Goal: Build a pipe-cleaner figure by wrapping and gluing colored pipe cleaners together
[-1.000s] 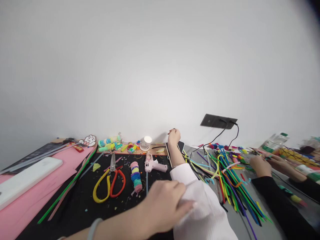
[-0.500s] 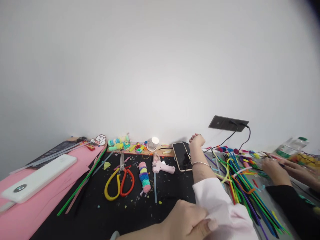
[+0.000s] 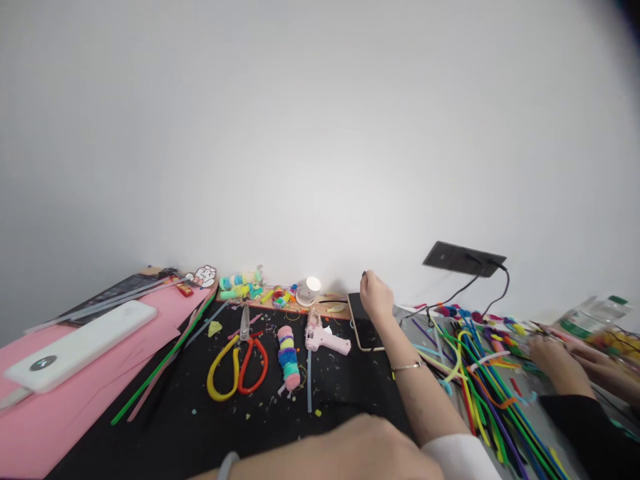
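Note:
My right hand (image 3: 377, 297) is raised over the phone (image 3: 364, 327), its fingers curled into a fist with nothing visible in them. A thin bracelet circles that wrist. My left hand (image 3: 350, 450), blurred at the bottom edge, reaches across to the white sleeve (image 3: 460, 457) of my right arm; its knuckles are bent and its fingertips are hidden. Left of the phone lies a pink glue gun (image 3: 327, 340) with a glue stick pointing towards me. Beside it are a striped fuzzy roll (image 3: 288, 358) and scissors (image 3: 243, 360) with one yellow and one red handle.
A white power bank (image 3: 83, 347) lies on pink paper (image 3: 30, 433) at left. Coloured pipe cleaners (image 3: 495, 387) spread at right, near another person's hands (image 3: 560, 363). A small lamp (image 3: 309, 291) stands by the wall, and cables hang from the wall socket (image 3: 463, 259).
The sleeve has slid up my right arm, baring more forearm. My right hand has moved left and lower, in front of the phone. My left hand has sunk towards the bottom edge.

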`<state>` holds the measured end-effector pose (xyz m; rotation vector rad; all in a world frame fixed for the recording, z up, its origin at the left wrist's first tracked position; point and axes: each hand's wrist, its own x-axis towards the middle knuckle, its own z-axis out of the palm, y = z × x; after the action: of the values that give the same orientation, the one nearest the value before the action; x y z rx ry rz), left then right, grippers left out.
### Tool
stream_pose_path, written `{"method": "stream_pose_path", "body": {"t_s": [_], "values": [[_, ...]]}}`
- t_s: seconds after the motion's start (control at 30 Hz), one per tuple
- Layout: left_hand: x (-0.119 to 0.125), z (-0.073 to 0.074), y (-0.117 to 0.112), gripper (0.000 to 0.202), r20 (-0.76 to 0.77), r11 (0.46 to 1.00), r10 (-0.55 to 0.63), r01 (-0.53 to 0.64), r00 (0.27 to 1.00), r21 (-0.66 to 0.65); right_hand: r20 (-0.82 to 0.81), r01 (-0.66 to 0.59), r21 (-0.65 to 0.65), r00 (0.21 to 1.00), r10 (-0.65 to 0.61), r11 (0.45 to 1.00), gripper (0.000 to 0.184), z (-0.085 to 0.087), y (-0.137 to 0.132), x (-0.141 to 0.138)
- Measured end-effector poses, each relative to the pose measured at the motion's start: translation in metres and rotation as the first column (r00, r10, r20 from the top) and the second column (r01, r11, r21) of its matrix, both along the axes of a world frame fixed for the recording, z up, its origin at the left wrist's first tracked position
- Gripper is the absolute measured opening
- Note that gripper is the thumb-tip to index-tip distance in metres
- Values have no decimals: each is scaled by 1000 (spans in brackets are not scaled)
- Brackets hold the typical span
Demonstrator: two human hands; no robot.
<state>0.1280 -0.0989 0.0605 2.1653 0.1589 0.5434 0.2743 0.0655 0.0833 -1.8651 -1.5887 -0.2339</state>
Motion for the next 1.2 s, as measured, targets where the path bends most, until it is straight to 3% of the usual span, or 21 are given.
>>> {"method": "stream_pose_path", "body": {"t_s": [0.03,0.1,0.17,0.23,0.27,0.4,0.5,0.6,0.7,0.87,0.97,1.1,1.2], "values": [[-9,6,11,27,17,999,43,-43,999,-16,28,-17,2,999,17,1000,17,1,-6,-4],[-35,15,39,31,53,944,308,-298,950,-139,64,-47,4,997,47,999,20,1,-22,-11],[-67,18,70,28,34,793,599,-586,800,-167,91,-110,11,990,109,994,24,-2,-39,-19],[-101,14,98,28,29,687,722,-711,691,-154,78,-178,6,981,177,984,27,-9,-56,-27],[-117,10,110,27,31,580,814,-808,580,-108,59,-220,-23,974,221,975,27,-14,-64,-32],[-161,-14,134,24,40,393,919,-912,391,-114,4,-280,-94,959,282,955,27,-43,-81,-53],[-172,-31,137,29,45,329,944,-938,326,-106,7,-264,-94,964,265,960,26,-66,-83,-62],[-172,-46,137,35,26,329,944,-942,328,-68,12,-235,-69,972,236,970,27,-81,-80,-62],[-170,-53,138,40,14,366,931,-931,366,-9,-12,-260,-52,966,259,964,27,-87,-79,-57],[-160,-53,130,26,37,542,828,-816,559,202,-73,-407,-13,911,406,913,15,-86,-80,-56],[-152,-55,121,49,-3,618,764,-730,645,292,-81,-430,-22,901,427,903,14,-83,-81,-58],[-143,-61,108,96,-119,690,706,-640,698,338,-22,-335,-119,942,334,935,27,-84,-82,-56],[-139,-63,101,103,-192,710,692,-609,696,353,34,-257,-212,962,270,943,41,-88,-81,-54]]}}
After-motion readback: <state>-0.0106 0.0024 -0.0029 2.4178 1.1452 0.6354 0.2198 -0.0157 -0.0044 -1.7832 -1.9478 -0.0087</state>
